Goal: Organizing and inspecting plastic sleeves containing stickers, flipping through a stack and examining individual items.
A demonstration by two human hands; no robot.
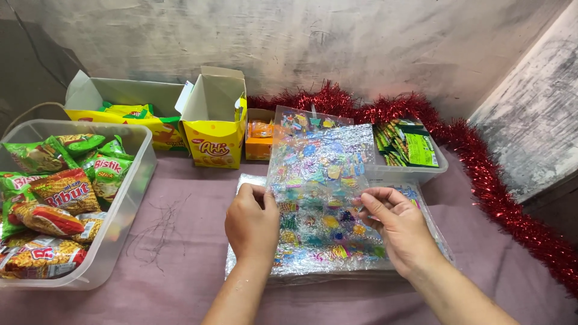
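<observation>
**Inspector:** Head view showed your left hand [251, 224] pinching the left edge of a clear patterned bag [322, 174], fingers closed on the film. Your right hand [397, 225] held the right edge between thumb and fingertips. The bag stood lifted and tilted above a stack of foil sheets [313, 259] on the pink cloth [180, 241].

**Operator:** What did you mark as a risk?

**Inspector:** Your grip was on thin, slick film at two edges only. In my judgement it could have slipped from either pinch and dropped onto the stack, shifting the sheets. A pull outward with both hands could have torn or creased it.

**Operator:** Anything nearby?

**Inspector:** The clear tray [415, 171] of green packets [415, 147] sat just behind the bag's top edge, and the red tinsel [481, 162] ran along the right. A wide swing could have snagged either. The tub [129, 198] of snack packets [57, 198] at left and the yellow boxes [214, 129] were well apart.
</observation>
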